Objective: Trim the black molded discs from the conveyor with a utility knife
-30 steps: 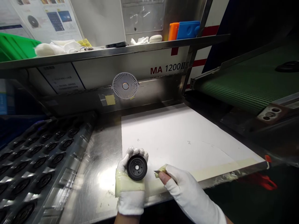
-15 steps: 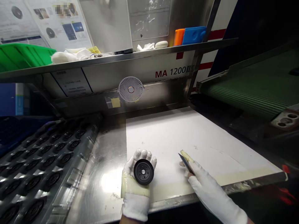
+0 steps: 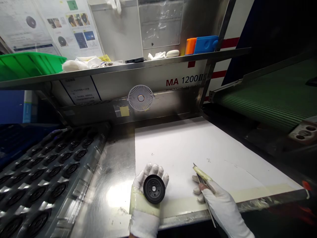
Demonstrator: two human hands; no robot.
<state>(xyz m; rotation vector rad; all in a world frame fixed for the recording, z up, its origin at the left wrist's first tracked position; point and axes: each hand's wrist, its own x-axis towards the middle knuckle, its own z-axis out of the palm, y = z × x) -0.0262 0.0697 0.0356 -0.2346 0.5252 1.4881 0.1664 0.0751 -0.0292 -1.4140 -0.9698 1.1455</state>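
Note:
My left hand (image 3: 146, 201), in a white glove with yellowish tape round the palm, lies palm up at the front of the steel bench and cups a round black disc part (image 3: 154, 188). My right hand (image 3: 218, 201), also gloved, is closed on a thin blade tool (image 3: 201, 174) wrapped in yellowish tape. The blade's tip points up and away over the white sheet (image 3: 198, 148). The two hands are apart, with the disc left of the blade.
A tray (image 3: 42, 178) of several black disc parts fills the left. A small white fan (image 3: 140, 98) hangs under the steel shelf (image 3: 123, 67), which carries a green bin (image 3: 27, 64), rags and orange and blue boxes (image 3: 201, 44). A green conveyor belt (image 3: 269, 96) runs at the right.
My right hand has drawn away from the disc to the right and turned the blade tip upward. The left hand keeps holding the disc. The view has tilted slightly downward.

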